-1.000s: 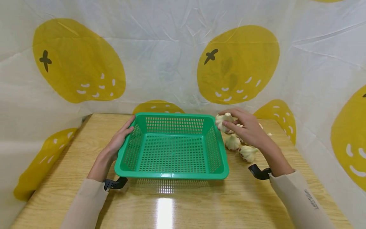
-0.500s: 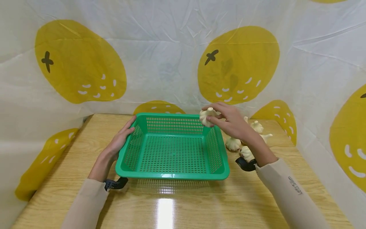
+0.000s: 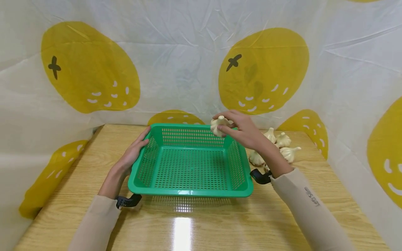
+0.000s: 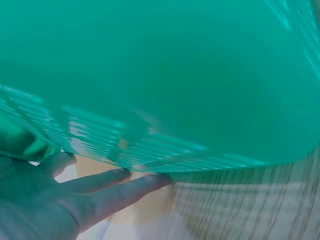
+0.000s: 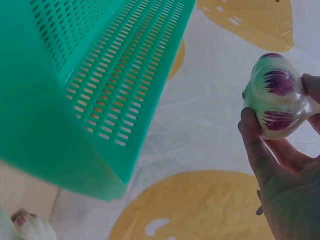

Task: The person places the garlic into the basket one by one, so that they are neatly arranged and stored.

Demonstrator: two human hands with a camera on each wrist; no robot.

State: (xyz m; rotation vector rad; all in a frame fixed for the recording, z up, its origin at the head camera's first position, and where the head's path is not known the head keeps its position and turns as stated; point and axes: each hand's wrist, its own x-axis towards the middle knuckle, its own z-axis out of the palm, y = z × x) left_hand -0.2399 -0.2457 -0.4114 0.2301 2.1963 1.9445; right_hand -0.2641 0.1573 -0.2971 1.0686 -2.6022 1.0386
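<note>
A garlic bulb (image 3: 220, 126), pale with purple streaks in the right wrist view, is gripped between the thumb and fingers of my right hand (image 3: 243, 130). That hand holds it above the far right part of a green plastic basket (image 3: 190, 192), whose slotted floor lies bare. My left hand (image 3: 130, 153) touches the basket's left side from outside; the left wrist view shows its fingers (image 4: 115, 197) stretched out against the slotted wall. Right of the basket, several more garlic bulbs (image 3: 289, 153) lie in a group, partly hidden by my right forearm.
The basket stands on a wooden table (image 3: 150, 230), which has a bright light reflection at the front. Behind and on both sides hangs a white sheet (image 3: 182, 69) with large yellow fruit prints. Each wrist wears a black band (image 3: 262, 177).
My right hand has carried the garlic bulb leftward from beside the basket's right rim to above its far right part. The left hand has stayed at the basket's side.
</note>
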